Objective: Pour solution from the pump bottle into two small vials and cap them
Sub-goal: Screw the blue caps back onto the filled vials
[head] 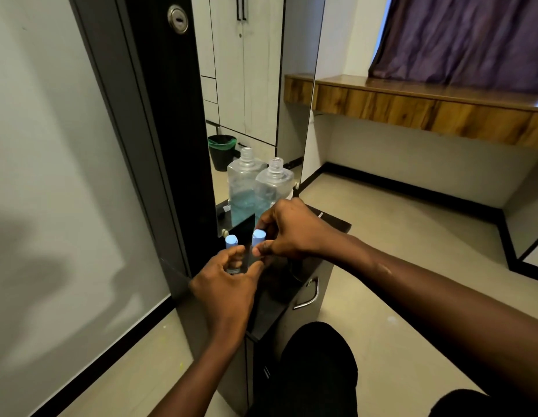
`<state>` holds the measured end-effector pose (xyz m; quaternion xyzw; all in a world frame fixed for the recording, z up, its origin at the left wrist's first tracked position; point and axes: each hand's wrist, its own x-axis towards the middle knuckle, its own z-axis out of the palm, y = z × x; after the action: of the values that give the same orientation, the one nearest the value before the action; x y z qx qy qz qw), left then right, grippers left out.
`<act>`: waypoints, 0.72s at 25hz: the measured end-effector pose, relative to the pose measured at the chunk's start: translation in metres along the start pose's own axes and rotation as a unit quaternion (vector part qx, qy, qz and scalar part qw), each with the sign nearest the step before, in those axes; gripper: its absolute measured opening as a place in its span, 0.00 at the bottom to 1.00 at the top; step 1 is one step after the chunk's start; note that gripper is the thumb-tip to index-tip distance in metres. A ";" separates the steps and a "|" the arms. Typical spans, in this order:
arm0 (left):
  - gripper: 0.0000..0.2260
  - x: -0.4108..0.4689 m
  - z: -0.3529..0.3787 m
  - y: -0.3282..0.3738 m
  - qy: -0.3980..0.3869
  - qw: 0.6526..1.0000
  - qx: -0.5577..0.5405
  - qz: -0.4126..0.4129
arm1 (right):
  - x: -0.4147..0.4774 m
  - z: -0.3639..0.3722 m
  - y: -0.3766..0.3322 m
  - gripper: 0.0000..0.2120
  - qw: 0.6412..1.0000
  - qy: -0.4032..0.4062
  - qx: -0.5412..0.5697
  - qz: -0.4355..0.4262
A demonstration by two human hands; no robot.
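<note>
On the dark counter [337, 225], the left vial [231, 242] stands blue-capped, and the left hand [228, 284] has its fingers curled around the clear body. Just right of it, the right vial [258, 238], also capped, is pinched near its top by the right hand [292, 233]. Behind, farther off, the uncapped bottle [273, 185] with blue solution stands against the mirror [252, 85]
</note>
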<state>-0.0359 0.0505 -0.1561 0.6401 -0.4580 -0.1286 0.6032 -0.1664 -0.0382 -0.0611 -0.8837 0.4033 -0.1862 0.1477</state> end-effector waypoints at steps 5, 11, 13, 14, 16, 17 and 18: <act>0.48 0.005 -0.004 -0.026 -0.012 0.998 0.064 -0.025 | 0.010 0.014 0.003 0.11 1.000 -0.013 0.013 -0.002; 0.49 0.011 -0.001 -0.039 -0.124 0.987 0.088 -0.054 | 0.015 0.026 0.006 0.12 1.000 -0.018 0.003 0.005; 0.43 0.013 0.000 -0.038 -0.132 0.987 0.072 -0.059 | 0.015 0.027 0.006 0.12 1.000 -0.025 0.000 0.002; 0.40 0.015 0.000 -0.038 -0.133 0.987 0.062 -0.065 | 0.015 0.027 0.006 0.12 1.000 -0.027 0.000 0.002; 0.36 0.017 0.001 -0.038 -0.135 0.987 0.055 -0.072 | 0.014 0.028 0.006 0.12 1.000 -0.031 0.001 0.004; 0.35 0.018 0.001 -0.039 -0.135 0.987 0.055 -0.073 | 0.013 0.029 0.006 0.12 0.999 -0.033 0.003 0.006; 0.34 0.019 0.001 -0.039 -0.135 0.987 0.053 -0.073 | 0.013 0.030 0.006 0.12 0.999 -0.035 0.005 0.009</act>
<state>-0.0091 0.0300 -0.1836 0.6798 -0.4936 -0.2324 0.4901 -0.1496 -0.0487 -0.0872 -0.8852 0.4047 -0.1561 0.1679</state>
